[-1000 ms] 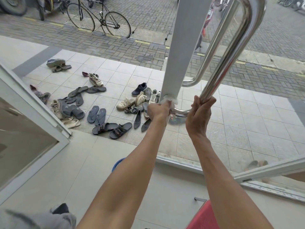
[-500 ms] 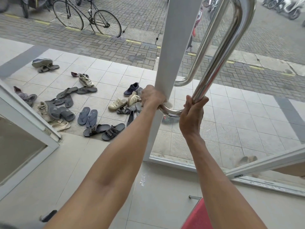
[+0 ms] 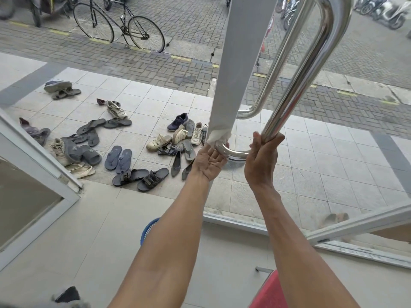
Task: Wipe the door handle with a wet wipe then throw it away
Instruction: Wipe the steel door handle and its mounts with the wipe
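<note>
My right hand point(image 3: 262, 156) is clamped round the polished steel tubular door handle point(image 3: 298, 85), just above its lower bend. My left hand point(image 3: 210, 160), palm up, curls its fingers over the crumpled white wet wipe point(image 3: 216, 135) and presses it onto the root of the bend, against the grey metal door stile point(image 3: 235, 63). The wipe is bunched and only partly covered, so I judge it may slip out and drop, or snag at the stile. The door may also swing if I pull. The one container, a blue plastic basket point(image 3: 146, 230) on the floor under my left forearm, is mostly hidden, and I cannot tell what it holds.
</note>
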### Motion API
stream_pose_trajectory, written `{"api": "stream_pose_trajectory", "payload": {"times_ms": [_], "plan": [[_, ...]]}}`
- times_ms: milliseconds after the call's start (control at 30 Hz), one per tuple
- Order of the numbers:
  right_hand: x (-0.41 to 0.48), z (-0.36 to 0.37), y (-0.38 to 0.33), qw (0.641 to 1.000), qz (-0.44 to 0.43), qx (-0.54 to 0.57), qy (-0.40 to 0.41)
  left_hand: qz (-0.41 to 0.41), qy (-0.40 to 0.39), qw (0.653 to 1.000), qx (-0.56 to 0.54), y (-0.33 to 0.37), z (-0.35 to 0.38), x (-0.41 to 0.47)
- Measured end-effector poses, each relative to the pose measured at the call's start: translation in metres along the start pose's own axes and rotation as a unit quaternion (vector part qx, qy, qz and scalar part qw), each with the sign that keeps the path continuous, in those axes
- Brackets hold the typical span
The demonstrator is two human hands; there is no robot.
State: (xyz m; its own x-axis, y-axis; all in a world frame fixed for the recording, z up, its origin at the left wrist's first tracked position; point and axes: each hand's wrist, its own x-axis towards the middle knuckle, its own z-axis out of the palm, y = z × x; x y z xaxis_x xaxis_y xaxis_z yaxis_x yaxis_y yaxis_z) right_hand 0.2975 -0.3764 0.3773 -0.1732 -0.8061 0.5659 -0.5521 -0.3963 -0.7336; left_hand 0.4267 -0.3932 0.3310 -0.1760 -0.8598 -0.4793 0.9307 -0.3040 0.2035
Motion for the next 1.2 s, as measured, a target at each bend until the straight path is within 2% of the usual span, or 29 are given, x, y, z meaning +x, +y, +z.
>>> {"api": "stream_pose_trajectory", "payload": {"times_ms": [67, 133, 233, 300, 333, 367, 400, 433, 467, 500, 533, 567, 600, 700, 733, 767, 833, 900, 967, 1033, 1100, 1133, 1167, 1200], "plan": [[0.000, 0.000, 0.000, 1.000, -0.004, 0.001, -0.003, 0.001, 0.018, 0.998, 0.065, 0.012, 0.006, 0.001], [0.001, 0.000, 0.000, 1.000, -0.003, 0.001, 0.002, 0.007, 0.064, 0.982, 0.178, 0.025, 0.017, -0.002], [0.000, 0.002, -0.001, 1.000, 0.002, 0.003, 0.010, 0.020, 0.135, 0.933, 0.332, 0.037, 0.031, -0.007], [0.000, 0.002, -0.001, 1.000, 0.000, 0.004, 0.012, 0.063, 0.188, 0.892, 0.406, 0.038, 0.043, -0.004], [0.000, 0.002, -0.002, 1.000, -0.002, 0.006, 0.013, 0.111, 0.227, 0.837, 0.486, 0.035, 0.050, -0.001], [-0.001, 0.002, -0.002, 1.000, 0.000, 0.008, 0.012, 0.175, 0.272, 0.735, 0.595, 0.029, 0.058, 0.001], [-0.001, 0.002, -0.002, 1.000, 0.003, 0.011, 0.012, 0.227, 0.302, 0.610, 0.697, 0.021, 0.066, 0.001], [-0.001, 0.002, -0.002, 1.000, 0.008, 0.014, 0.011, 0.267, 0.310, 0.504, 0.761, 0.010, 0.073, -0.002], [-0.001, 0.002, -0.003, 1.000, 0.013, 0.016, 0.010, 0.290, 0.309, 0.449, 0.786, 0.003, 0.077, -0.004], [-0.002, 0.002, -0.003, 1.000, 0.016, 0.018, 0.008, 0.297, 0.310, 0.443, 0.787, 0.000, 0.079, -0.005], [-0.001, 0.003, -0.003, 1.000, 0.015, 0.019, 0.008, 0.290, 0.315, 0.472, 0.770, 0.003, 0.077, -0.004], [-0.002, 0.002, -0.003, 1.000, 0.012, 0.017, 0.010, 0.272, 0.317, 0.518, 0.747, 0.010, 0.074, -0.004], [-0.002, 0.002, -0.003, 1.000, 0.006, 0.014, 0.013, 0.243, 0.310, 0.582, 0.712, 0.019, 0.070, -0.001], [-0.002, 0.003, -0.003, 1.000, -0.001, 0.006, 0.018, 0.132, 0.201, 0.833, 0.498, 0.038, 0.055, 0.003], [-0.002, 0.003, -0.003, 1.000, 0.001, 0.006, 0.019, 0.075, 0.156, 0.890, 0.422, 0.040, 0.047, 0.000], [-0.002, 0.003, -0.003, 1.000, 0.002, 0.006, 0.019, 0.025, 0.119, 0.926, 0.357, 0.038, 0.038, -0.003], [-0.002, 0.003, -0.003, 1.000, 0.001, 0.004, 0.017, -0.023, 0.071, 0.976, 0.206, 0.029, 0.017, -0.002], [-0.002, 0.002, -0.003, 1.000, -0.003, 0.001, 0.011, -0.036, 0.049, 0.993, 0.105, 0.018, 0.004, -0.001], [-0.001, 0.001, -0.002, 1.000, -0.005, 0.003, 0.007, -0.030, 0.046, 0.991, 0.122, 0.015, 0.004, -0.002], [0.000, 0.001, -0.001, 1.000, -0.006, 0.002, 0.008, -0.019, 0.070, 0.977, 0.201, 0.024, 0.016, -0.005], [0.000, 0.002, -0.001, 1.000, -0.004, 0.003, 0.013, 0.008, 0.117, 0.938, 0.326, 0.036, 0.034, -0.009], [-0.001, 0.003, -0.001, 1.000, -0.003, 0.006, 0.015, 0.038, 0.147, 0.906, 0.395, 0.040, 0.043, -0.009], [-0.001, 0.003, -0.001, 1.000, -0.004, 0.009, 0.016, 0.079, 0.184, 0.862, 0.465, 0.041, 0.051, -0.006], [-0.001, 0.003, -0.001, 1.000, -0.005, 0.012, 0.017, 0.125, 0.224, 0.802, 0.539, 0.040, 0.059, -0.005]]}}
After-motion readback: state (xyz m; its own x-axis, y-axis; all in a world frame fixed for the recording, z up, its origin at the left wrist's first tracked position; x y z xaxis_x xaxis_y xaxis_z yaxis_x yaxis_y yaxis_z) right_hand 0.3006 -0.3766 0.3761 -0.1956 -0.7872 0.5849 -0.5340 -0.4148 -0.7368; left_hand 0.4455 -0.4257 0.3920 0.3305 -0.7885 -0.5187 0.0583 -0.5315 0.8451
